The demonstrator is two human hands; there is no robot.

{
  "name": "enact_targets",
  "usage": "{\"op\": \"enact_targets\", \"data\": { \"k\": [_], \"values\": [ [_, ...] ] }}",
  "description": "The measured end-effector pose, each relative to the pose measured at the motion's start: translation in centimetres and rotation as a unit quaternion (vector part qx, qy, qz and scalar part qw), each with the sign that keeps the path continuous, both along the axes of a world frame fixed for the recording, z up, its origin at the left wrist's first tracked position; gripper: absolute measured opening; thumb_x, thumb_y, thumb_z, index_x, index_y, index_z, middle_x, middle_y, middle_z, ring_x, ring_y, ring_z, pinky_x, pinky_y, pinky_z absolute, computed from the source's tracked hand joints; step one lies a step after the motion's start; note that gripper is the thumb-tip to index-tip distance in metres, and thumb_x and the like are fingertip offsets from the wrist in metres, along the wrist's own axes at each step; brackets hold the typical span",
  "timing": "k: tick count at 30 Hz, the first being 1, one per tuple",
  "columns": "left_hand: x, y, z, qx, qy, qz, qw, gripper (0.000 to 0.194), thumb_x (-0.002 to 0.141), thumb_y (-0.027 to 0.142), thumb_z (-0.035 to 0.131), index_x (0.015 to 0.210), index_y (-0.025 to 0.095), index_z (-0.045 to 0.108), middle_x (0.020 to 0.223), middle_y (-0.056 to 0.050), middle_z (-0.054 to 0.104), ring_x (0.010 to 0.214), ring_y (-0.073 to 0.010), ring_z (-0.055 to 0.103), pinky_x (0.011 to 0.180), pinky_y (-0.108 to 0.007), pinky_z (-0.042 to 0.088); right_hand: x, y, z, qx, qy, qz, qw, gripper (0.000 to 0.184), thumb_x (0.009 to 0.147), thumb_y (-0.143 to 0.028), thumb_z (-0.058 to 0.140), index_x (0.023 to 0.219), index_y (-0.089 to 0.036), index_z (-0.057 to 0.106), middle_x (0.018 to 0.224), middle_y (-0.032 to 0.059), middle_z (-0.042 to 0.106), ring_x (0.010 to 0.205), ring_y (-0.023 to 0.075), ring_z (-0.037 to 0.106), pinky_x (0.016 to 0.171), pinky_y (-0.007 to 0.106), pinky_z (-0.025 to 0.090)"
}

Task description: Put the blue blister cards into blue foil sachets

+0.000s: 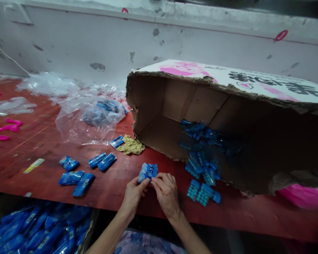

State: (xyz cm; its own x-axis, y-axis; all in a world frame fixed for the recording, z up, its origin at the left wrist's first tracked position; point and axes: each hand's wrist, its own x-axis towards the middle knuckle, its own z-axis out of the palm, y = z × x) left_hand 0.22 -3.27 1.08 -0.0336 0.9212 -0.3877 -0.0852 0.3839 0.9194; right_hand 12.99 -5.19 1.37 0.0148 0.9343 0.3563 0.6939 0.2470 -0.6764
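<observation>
Both of my hands meet over the red table, pinching the lower edge of a small blue-and-white printed packet (147, 171). My left hand (134, 194) grips its lower left corner between thumb and fingers. Beside it, my right hand (166, 192) holds the lower right edge, fingers bent. To the left lie several blue packets (84, 184) in clear wrap. Right of my hands, several blister-like packs with teal pieces (203, 194) lie at the mouth of a cardboard box (148, 116), with more inside in shadow.
A clear plastic bag (92, 130) with blue items sits behind, near a crumpled yellow-green cloth (131, 145). Pink items (9, 127) and a yellow-white strip (34, 165) lie left. Below the table edge stands a container of blue packets (39, 229). Pink plastic (304, 195) is at right.
</observation>
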Motion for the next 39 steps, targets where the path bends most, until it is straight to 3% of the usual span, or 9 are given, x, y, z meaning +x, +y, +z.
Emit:
{"op": "enact_targets", "data": {
  "k": [3, 6, 8, 13, 24, 33, 39],
  "values": [
    [0.1, -0.2, -0.1, -0.003, -0.033, -0.001, 0.999, 0.025, 0.059, 0.036, 0.067, 0.063, 0.012, 0.061, 0.049, 0.003, 0.055, 0.043, -0.0062, 0.044, 0.043, -0.018, 0.033, -0.4, 0.1, -0.8, -0.106, 0.231, -0.011, 0.967, 0.027, 0.075, -0.021, 0.058, 0.103, -0.019, 0.061, 0.092, 0.0047, 0.061, 0.082, 0.0178, 0.053, 0.075, 0.029, 0.041],
    [0.1, -0.5, -0.1, 0.008, -0.037, -0.006, 0.999, 0.023, 0.059, 0.034, 0.068, 0.059, 0.012, 0.059, 0.047, 0.004, 0.053, 0.044, -0.006, 0.042, 0.044, -0.018, 0.033, -0.8, 0.6, -1.6, -0.194, 0.338, 0.007, 0.921, 0.015, 0.075, -0.026, 0.055, 0.083, -0.016, 0.063, 0.069, 0.0001, 0.06, 0.062, 0.0137, 0.053, 0.059, 0.024, 0.044],
    [0.3, -0.6, -0.1, 0.022, -0.038, 0.005, 0.999, 0.023, 0.059, 0.034, 0.067, 0.059, 0.013, 0.059, 0.047, 0.004, 0.052, 0.043, -0.0063, 0.041, 0.044, -0.019, 0.033, -1.1, 0.7, -1.7, -0.198, 0.339, 0.01, 0.92, 0.016, 0.076, -0.028, 0.052, 0.07, -0.015, 0.06, 0.059, -0.0023, 0.056, 0.054, 0.0113, 0.05, 0.052, 0.021, 0.041],
    [1.1, -0.6, 0.2, 0.027, -0.029, 0.019, 0.999, 0.024, 0.06, 0.036, 0.066, 0.063, 0.013, 0.059, 0.049, 0.004, 0.054, 0.043, -0.0073, 0.043, 0.042, -0.02, 0.035, -1.6, 0.1, -1.5, -0.187, 0.317, -0.028, 0.929, 0.017, 0.08, -0.028, 0.046, 0.069, -0.017, 0.053, 0.061, -0.0022, 0.055, 0.055, 0.0113, 0.048, 0.052, 0.021, 0.038],
    [2.0, -1.2, -0.7, 0.007, -0.042, -0.048, 0.998, 0.028, 0.065, 0.041, 0.063, 0.061, 0.015, 0.053, 0.045, 0.006, 0.05, 0.037, -0.0072, 0.042, 0.038, -0.02, 0.036, -0.9, -1.4, -1.0, -0.178, 0.224, -0.068, 0.956, 0.021, 0.085, -0.029, 0.038, 0.069, -0.02, 0.05, 0.059, -0.0034, 0.051, 0.054, 0.0118, 0.048, 0.051, 0.02, 0.035],
    [3.5, -2.3, 0.1, -0.026, -0.02, -0.061, 0.998, 0.031, 0.061, 0.045, 0.065, 0.061, 0.016, 0.053, 0.045, 0.007, 0.049, 0.038, -0.0067, 0.042, 0.038, -0.019, 0.034, -0.5, -2.9, -0.7, -0.14, 0.148, -0.117, 0.972, 0.025, 0.088, -0.029, 0.033, 0.071, -0.021, 0.049, 0.064, 0.001, 0.057, 0.062, 0.0155, 0.054, 0.058, 0.023, 0.038],
    [3.2, -2.5, 0.7, -0.077, -0.065, -0.092, 0.991, 0.032, 0.051, 0.04, 0.073, 0.065, 0.015, 0.058, 0.048, 0.004, 0.057, 0.041, -0.0091, 0.048, 0.043, -0.021, 0.04, 0.9, -3.7, 0.0, -0.152, 0.182, -0.114, 0.965, 0.021, 0.086, -0.025, 0.039, 0.07, -0.02, 0.051, 0.062, -0.0018, 0.055, 0.06, 0.0128, 0.051, 0.056, 0.021, 0.037]
  ]
}}
